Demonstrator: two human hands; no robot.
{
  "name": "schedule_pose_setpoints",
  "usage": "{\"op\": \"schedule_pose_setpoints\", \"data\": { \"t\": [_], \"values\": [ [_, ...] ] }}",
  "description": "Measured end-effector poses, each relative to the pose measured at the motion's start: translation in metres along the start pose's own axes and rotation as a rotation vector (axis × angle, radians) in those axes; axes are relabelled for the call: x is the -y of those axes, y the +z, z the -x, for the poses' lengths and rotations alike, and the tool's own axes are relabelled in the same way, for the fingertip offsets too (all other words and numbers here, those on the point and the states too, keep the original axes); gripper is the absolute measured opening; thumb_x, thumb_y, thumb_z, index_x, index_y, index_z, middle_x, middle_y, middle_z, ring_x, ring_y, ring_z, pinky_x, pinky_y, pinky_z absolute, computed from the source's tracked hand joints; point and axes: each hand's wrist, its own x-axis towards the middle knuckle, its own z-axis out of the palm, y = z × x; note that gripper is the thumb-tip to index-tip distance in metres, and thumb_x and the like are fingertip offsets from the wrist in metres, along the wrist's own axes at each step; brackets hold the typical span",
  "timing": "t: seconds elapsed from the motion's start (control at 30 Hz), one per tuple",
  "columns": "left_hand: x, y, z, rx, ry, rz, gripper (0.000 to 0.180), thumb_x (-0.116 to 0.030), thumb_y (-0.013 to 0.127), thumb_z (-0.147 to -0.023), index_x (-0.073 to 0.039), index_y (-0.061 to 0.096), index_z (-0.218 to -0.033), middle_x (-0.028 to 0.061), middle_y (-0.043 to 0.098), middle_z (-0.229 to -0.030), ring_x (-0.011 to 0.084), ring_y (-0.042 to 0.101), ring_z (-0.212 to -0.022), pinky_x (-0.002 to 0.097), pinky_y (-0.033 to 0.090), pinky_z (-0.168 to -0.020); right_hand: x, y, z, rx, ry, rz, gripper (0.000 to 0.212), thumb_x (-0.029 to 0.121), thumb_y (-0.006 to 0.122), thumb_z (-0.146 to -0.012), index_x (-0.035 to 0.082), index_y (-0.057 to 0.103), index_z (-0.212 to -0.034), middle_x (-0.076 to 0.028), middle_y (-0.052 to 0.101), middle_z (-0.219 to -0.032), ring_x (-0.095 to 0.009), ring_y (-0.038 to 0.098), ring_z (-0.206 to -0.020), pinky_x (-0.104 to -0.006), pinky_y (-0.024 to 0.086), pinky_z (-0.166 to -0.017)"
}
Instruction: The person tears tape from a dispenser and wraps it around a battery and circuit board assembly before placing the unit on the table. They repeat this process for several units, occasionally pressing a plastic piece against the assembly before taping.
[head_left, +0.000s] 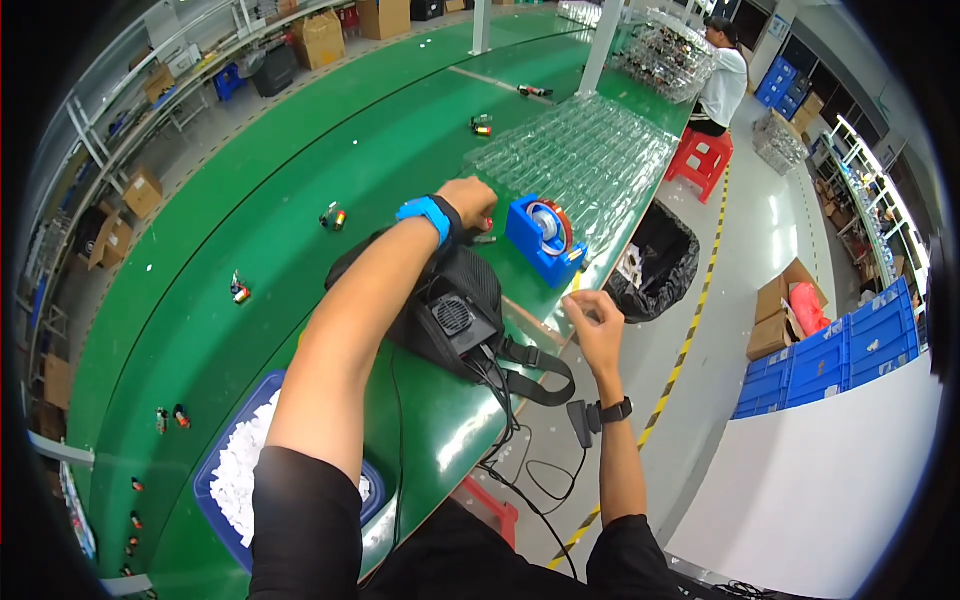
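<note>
My left hand (pixel 468 203), with a blue band at its wrist, reaches over the green table beyond a black bag (pixel 425 335). Its fingers are curled closed; a bit of red shows at them, but what they hold is mostly hidden. A blue tape dispenser (pixel 545 245) with a roll of tape stands just right of that hand. Past the table's right edge, my right hand (pixel 597 320) is raised with thumb and forefinger pinched together. Anything between them is too small to make out. The wrist there wears a dark strap with a small black device.
Clear air-cushion plastic (pixel 580 150) covers the table's far part. A blue tray (pixel 208 480) of white scraps sits near left. Small red-and-black items (pixel 240 288) dot the green surface. A black-lined bin (pixel 665 265) stands right. Cables hang below. A person (pixel 722 80) sits far right.
</note>
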Motion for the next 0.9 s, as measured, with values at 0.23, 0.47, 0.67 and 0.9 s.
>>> {"op": "schedule_pose_setpoints", "data": {
  "t": [0.23, 0.47, 0.67, 0.9],
  "values": [
    [-0.017, -0.04, 0.036, -0.189, -0.023, -0.093, 0.023, -0.019, 0.071, -0.083, -0.004, 0.065, -0.1, 0.0116, 0.067, -0.096, 0.0334, 0.061, -0.098, 0.0418, 0.05, -0.083, -0.002, 0.0, 0.011, -0.032, 0.005, -0.045, 0.013, 0.007, 0.07, -0.09, -0.005, 0.065, -0.093, -0.004, 0.062, -0.089, -0.01, 0.063, -0.078, -0.0229, 0.051, -0.068],
    [-0.075, -0.148, 0.254, -0.681, 0.076, 0.203, 0.021, -0.02, 0.07, -0.089, -0.003, 0.062, -0.097, 0.0071, 0.063, -0.093, 0.0243, 0.057, -0.086, 0.035, 0.049, -0.078, 0.082, 0.024, 0.053, 0.063, 0.057, -0.165, 0.009, 0.006, 0.06, -0.096, -0.003, 0.063, -0.093, -0.005, 0.059, -0.091, -0.011, 0.061, -0.077, -0.0263, 0.056, -0.068],
    [-0.116, -0.132, 0.409, -0.242, -0.701, 1.674, 0.027, -0.033, 0.062, -0.098, -0.006, 0.062, -0.096, -0.0014, 0.059, -0.083, 0.0068, 0.053, -0.067, 0.0232, 0.046, -0.063, 0.186, 0.12, 0.126, 0.417, -0.232, -0.562, 0.032, 0.002, 0.07, -0.084, 0.001, 0.054, -0.111, -0.012, 0.05, -0.105, -0.023, 0.06, -0.088, -0.0348, 0.061, -0.067],
    [-0.194, -0.085, 0.522, -0.724, -1.021, 2.183, 0.037, -0.044, 0.057, -0.099, -0.007, 0.061, -0.098, -0.0013, 0.058, -0.086, 0.0052, 0.052, -0.07, 0.0211, 0.042, -0.059, 0.235, 0.205, 0.207, 0.662, -0.505, -0.382, 0.064, -0.009, 0.08, -0.067, 0.005, 0.048, -0.121, -0.014, 0.045, -0.113, -0.031, 0.06, -0.1, -0.0413, 0.061, -0.074]
  ]
}}
